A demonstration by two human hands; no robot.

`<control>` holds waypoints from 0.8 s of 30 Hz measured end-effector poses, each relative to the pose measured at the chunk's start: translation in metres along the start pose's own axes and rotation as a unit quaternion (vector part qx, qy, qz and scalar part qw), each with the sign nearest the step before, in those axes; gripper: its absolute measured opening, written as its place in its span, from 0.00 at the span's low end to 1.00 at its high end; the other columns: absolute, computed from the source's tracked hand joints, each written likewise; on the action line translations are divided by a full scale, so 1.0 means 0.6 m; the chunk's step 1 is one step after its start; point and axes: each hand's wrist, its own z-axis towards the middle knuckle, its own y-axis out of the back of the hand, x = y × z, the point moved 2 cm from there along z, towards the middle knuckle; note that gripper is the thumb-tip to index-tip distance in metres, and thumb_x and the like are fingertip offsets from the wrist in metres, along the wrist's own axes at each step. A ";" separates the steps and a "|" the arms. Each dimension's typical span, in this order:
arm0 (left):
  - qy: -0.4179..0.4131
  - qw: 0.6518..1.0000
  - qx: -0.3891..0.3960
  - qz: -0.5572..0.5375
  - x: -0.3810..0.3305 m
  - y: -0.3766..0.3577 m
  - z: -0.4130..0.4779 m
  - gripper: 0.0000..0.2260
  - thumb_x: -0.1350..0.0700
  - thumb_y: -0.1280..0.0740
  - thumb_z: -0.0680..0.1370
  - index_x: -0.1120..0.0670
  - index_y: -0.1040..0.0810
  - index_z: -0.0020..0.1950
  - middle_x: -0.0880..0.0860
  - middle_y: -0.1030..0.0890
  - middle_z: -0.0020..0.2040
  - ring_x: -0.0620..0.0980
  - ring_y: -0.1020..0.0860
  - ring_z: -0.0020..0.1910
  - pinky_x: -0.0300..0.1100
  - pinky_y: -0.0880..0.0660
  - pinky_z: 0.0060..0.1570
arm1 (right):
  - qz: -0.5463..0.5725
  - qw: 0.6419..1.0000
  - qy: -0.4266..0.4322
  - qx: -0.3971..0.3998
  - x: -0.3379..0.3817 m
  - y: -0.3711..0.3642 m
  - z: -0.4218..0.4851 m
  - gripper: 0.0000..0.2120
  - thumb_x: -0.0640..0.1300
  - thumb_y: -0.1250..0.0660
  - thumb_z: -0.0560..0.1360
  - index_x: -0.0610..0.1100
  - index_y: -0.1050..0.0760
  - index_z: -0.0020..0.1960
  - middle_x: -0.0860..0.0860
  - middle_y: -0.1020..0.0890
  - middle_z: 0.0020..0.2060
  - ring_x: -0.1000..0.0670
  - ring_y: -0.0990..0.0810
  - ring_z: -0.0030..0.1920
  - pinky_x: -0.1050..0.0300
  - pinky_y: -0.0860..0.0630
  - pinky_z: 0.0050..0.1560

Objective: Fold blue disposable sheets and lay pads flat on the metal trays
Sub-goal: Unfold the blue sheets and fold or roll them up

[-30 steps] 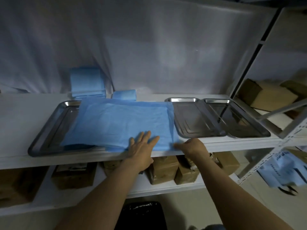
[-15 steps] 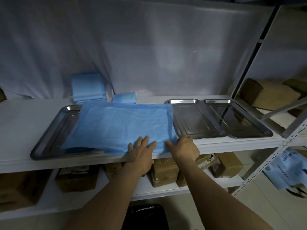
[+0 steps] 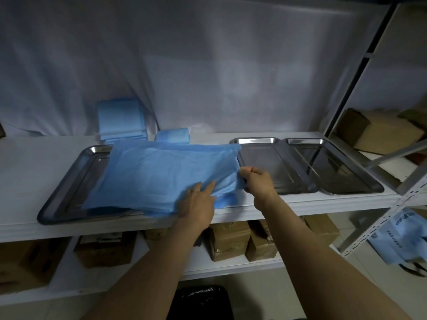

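Note:
A folded blue disposable sheet (image 3: 161, 174) lies across the left metal tray (image 3: 69, 179) on the white shelf, overhanging the tray's right side. My right hand (image 3: 257, 179) pinches the sheet's near right corner and holds it lifted off the shelf. My left hand (image 3: 198, 204) lies on the sheet's front edge, fingers spread, pressing it down. Two bare metal trays, a middle one (image 3: 272, 167) and a right one (image 3: 335, 169), sit side by side to the right.
A stack of blue pads (image 3: 121, 118) and a small blue folded pack (image 3: 172, 135) stand at the back against the white drape. Brown boxes (image 3: 228, 241) fill the lower shelf. A white rack upright (image 3: 351, 72) bounds the right side. A black bin (image 3: 201, 301) sits below.
My right hand has moved up and back from the shelf's front edge, lifting the sheet's right corner. My left hand stayed on the front edge.

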 end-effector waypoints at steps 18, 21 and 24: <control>0.029 0.993 0.019 -0.117 0.010 0.020 0.024 0.20 0.55 0.46 0.83 0.48 0.40 0.75 0.57 0.38 0.73 0.57 0.34 0.70 0.46 0.35 0.67 | -0.261 0.965 0.014 -0.020 0.004 -0.006 0.001 0.04 0.38 0.33 0.72 0.39 0.20 0.45 0.46 0.20 0.30 0.48 0.20 0.32 0.57 0.24 0.34; 0.035 0.992 0.014 -0.119 0.011 0.023 0.033 0.20 0.56 0.45 0.82 0.49 0.39 0.75 0.58 0.37 0.72 0.58 0.32 0.69 0.47 0.33 0.67 | -0.328 0.943 0.036 0.048 0.014 0.010 0.006 0.04 0.39 0.32 0.73 0.44 0.23 0.39 0.47 0.19 0.31 0.50 0.21 0.33 0.56 0.24 0.38; 0.032 0.993 0.005 -0.113 0.015 0.025 0.036 0.21 0.62 0.45 0.81 0.50 0.37 0.74 0.58 0.35 0.71 0.57 0.30 0.67 0.45 0.32 0.66 | -0.418 0.905 0.070 0.045 0.025 0.020 0.004 0.05 0.37 0.34 0.74 0.44 0.20 0.44 0.48 0.20 0.38 0.47 0.21 0.42 0.53 0.22 0.49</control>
